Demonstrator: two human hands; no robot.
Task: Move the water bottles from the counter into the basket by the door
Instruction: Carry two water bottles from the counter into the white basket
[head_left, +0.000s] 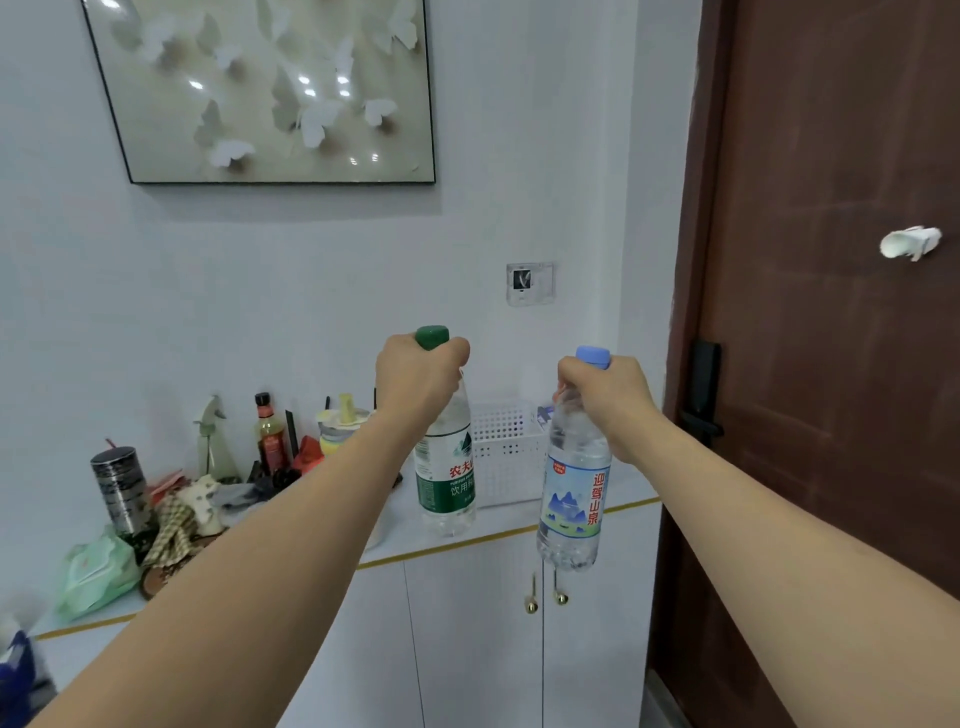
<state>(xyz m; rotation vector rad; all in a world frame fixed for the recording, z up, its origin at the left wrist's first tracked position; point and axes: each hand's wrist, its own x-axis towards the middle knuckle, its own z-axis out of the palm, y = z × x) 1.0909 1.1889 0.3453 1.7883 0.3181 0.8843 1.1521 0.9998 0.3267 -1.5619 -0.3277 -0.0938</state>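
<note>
Clear plastic defines both items in transit. The left hand (418, 371) is wrapped around the neck of the green-capped bottle (448, 467), and the right hand (602, 395) is wrapped around the neck of the blue-capped bottle (574, 488). Both bottles hang upright below the fists, lifted clear of the counter (498, 522).

Step in hand: the carry. Both bottles appear to be off the surface and held in front of the white perforated basket (506, 449), which stands on the counter at its far end, near the brown door (831, 364). From this view the green-capped bottle overlaps the basket's left wall; the blue-capped bottle hangs to its right, in front of the counter edge.

Next move, as judged: bring each bottle over the basket's open top, lower it inside base first, then loosen the fingers. The basket looks light, so a knock against its wall could shift it. Whether both bottles fit upright side by side cannot be told.

Surface and room: the counter is white with a gold edge strip, above white cabinet doors (467, 649) with brass knobs. Its left part carries a metal tumbler (120, 488), a sauce bottle (270, 434), a green wipes pack (96, 571) and other clutter. A framed butterfly picture (270, 88) hangs on the pale wall.
</note>
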